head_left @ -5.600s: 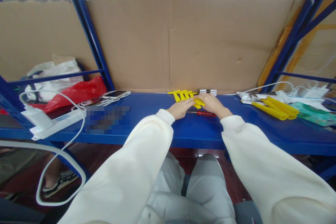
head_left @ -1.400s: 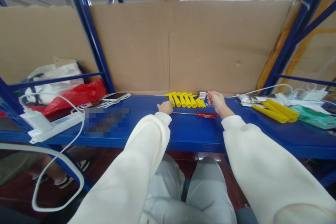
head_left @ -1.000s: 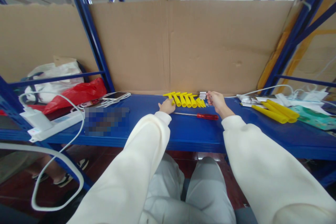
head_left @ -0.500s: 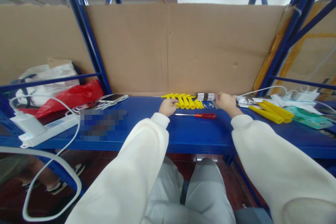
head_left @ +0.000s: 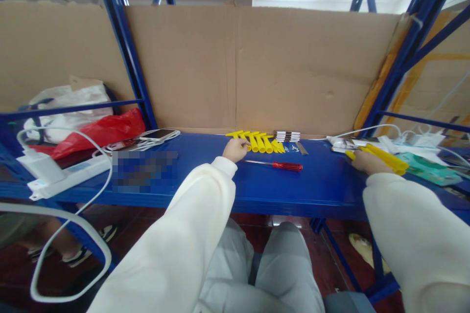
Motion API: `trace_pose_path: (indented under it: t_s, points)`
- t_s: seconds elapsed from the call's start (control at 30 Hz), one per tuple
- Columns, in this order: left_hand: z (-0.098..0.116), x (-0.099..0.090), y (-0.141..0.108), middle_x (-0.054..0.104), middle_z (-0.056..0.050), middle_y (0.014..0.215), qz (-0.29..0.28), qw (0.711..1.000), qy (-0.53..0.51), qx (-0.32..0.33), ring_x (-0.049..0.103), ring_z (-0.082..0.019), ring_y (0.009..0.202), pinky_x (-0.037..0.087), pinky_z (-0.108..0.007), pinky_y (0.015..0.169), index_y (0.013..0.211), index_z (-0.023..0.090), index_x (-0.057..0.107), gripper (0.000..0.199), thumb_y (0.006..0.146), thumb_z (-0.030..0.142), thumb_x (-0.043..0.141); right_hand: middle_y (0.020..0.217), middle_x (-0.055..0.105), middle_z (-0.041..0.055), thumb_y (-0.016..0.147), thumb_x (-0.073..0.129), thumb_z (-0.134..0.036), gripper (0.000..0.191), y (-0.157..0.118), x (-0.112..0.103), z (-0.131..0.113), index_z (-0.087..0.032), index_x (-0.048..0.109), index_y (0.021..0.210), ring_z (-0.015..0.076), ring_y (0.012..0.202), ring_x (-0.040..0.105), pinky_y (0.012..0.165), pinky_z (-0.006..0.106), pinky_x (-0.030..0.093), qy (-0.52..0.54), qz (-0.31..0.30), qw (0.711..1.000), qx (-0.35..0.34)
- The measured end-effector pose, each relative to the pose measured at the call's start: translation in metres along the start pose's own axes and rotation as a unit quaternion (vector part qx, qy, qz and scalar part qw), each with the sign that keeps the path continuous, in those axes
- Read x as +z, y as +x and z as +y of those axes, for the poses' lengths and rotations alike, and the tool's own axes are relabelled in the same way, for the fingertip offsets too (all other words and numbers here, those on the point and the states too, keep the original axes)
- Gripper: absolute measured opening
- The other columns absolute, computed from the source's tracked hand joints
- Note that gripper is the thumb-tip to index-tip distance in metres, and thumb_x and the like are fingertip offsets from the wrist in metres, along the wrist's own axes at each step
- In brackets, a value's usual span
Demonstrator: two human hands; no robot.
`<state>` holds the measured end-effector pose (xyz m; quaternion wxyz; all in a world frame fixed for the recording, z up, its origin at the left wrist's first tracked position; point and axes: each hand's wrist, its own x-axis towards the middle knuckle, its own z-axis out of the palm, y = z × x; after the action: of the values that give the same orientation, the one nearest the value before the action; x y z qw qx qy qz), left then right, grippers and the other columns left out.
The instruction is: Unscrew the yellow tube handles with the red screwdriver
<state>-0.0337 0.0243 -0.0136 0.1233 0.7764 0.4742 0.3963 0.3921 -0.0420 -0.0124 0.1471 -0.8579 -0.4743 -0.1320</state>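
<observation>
Head camera: a person in white sleeves works with both arms stretched over a blue bench [head_left: 264,190], hands well apart. The left hand [head_left: 235,150] rests at the left end of a row of yellow T-shaped parts [head_left: 254,142], which lies near the middle of the bench's back edge. Its fingers are bent over the nearest part; whether they are clamped on it cannot be told. Toward the bench's right end, the right hand [head_left: 369,161] reaches over several yellow tubes [head_left: 391,159], a yellow tip showing just beyond its fingers. Those fingers are largely turned from the lens, and their grip cannot be judged.

Between the hands, a red-handled screwdriver [head_left: 286,166] lies roughly parallel to the front edge, its shaft pointing toward the left hand. Just beyond it sit small yellow pieces [head_left: 278,146], scattered small hardware [head_left: 294,148] and a grey metal strip [head_left: 301,148]. A white-and-dark stack [head_left: 287,136] stands close to the back edge, before a cardboard panel [head_left: 286,68]. A green packet [head_left: 428,168] lies beside the tubes; a white power strip [head_left: 69,173] occupies the front left corner.
</observation>
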Motion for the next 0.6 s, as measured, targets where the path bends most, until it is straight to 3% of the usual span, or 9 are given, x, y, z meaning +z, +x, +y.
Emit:
trace_pose_path:
  t_s: [0.1, 0.17, 0.33, 0.47, 0.53, 0.6]
  points:
    - [-0.002, 0.001, 0.0, 0.082, -0.006, 0.097, 0.0, 1.0, 0.005, 0.003, 0.076, -0.027, 0.107, 0.055, -0.039, 0.105, 0.092, 0.02, 0.085, 0.035, 0.08, 0.004, 0.055, 0.117, 0.069, 0.032, 0.09, 0.061, -0.018, 0.04, -0.007, -0.016, -0.013, -0.001, 0.07, 0.125, 0.0322, 0.105, 0.069, 0.076, 0.038, 0.047, -0.046, -0.111, 0.993, -0.001]
    - [-0.002, 0.001, 0.001, 0.082, -0.006, 0.097, 0.001, 1.0, 0.011, 0.003, 0.076, -0.027, 0.106, 0.055, -0.038, 0.104, 0.093, 0.02, 0.085, 0.035, 0.081, 0.005, 0.056, 0.124, 0.067, 0.0327, 0.093, 0.057, -0.021, 0.045, -0.01, -0.026, -0.023, 0.002, 0.065, 0.131, 0.0345, 0.114, 0.067, 0.081, 0.038, 0.047, -0.05, -0.117, 0.992, 0.004]
    - [-0.005, 0.005, 0.002, 0.081, -0.009, 0.105, 0.03, 0.999, 0.033, 0.011, 0.076, -0.027, 0.104, 0.055, -0.038, 0.103, 0.096, 0.019, 0.084, 0.031, 0.083, 0.009, 0.058, 0.118, 0.071, 0.0282, 0.091, 0.057, -0.025, 0.043, -0.011, -0.038, -0.053, -0.006, 0.068, 0.128, 0.0341, 0.105, 0.07, 0.079, 0.038, 0.05, -0.026, -0.047, 0.998, -0.04]
    - [-0.009, 0.012, 0.006, 0.077, -0.012, 0.119, 0.062, 0.998, 0.008, 0.011, 0.076, -0.026, 0.1, 0.056, -0.04, 0.102, 0.115, 0.016, 0.078, 0.034, 0.084, 0.014, 0.064, 0.11, 0.074, 0.0223, 0.089, 0.056, -0.027, 0.043, -0.013, -0.045, -0.093, -0.011, 0.068, 0.127, 0.033, 0.1, 0.072, 0.079, 0.038, 0.053, 0.03, 0.033, 0.996, -0.072]
    - [-0.011, 0.015, 0.008, 0.071, -0.014, 0.132, 0.081, 0.996, -0.034, 0.012, 0.074, -0.027, 0.108, 0.054, -0.041, 0.105, 0.13, 0.015, 0.069, 0.046, 0.084, 0.018, 0.068, 0.112, 0.074, 0.0215, 0.089, 0.056, -0.032, 0.046, -0.02, -0.051, -0.119, -0.013, 0.066, 0.129, 0.0335, 0.104, 0.071, 0.082, 0.039, 0.053, 0.069, 0.059, 0.991, -0.097]
    - [-0.013, 0.016, 0.009, 0.059, -0.018, 0.147, 0.108, 0.989, -0.095, 0.02, 0.064, -0.029, 0.128, 0.048, -0.042, 0.112, 0.142, 0.016, 0.058, 0.06, 0.084, 0.023, 0.073, 0.113, 0.075, 0.0197, 0.089, 0.055, -0.031, 0.047, -0.029, -0.057, -0.148, -0.014, 0.064, 0.132, 0.033, 0.105, 0.07, 0.083, 0.038, 0.053, 0.103, 0.08, 0.982, -0.137]
